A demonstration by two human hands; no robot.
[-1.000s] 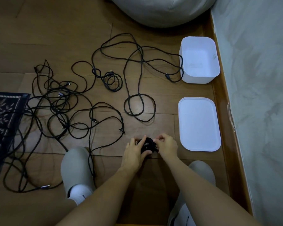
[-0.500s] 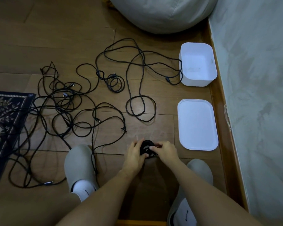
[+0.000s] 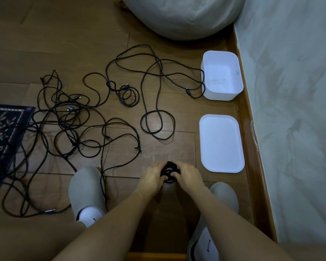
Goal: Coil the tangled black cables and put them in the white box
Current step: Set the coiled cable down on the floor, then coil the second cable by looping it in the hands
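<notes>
The left hand and right hand both pinch a small coiled cable low near the floor, so the wrap is best held tight and carried to the open white box ahead on the right, clear of the tangled cables.

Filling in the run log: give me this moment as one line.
left hand + right hand: grip on coiled cable | white box: empty | lid: off, on floor | tangled cables: loose on floor
</notes>
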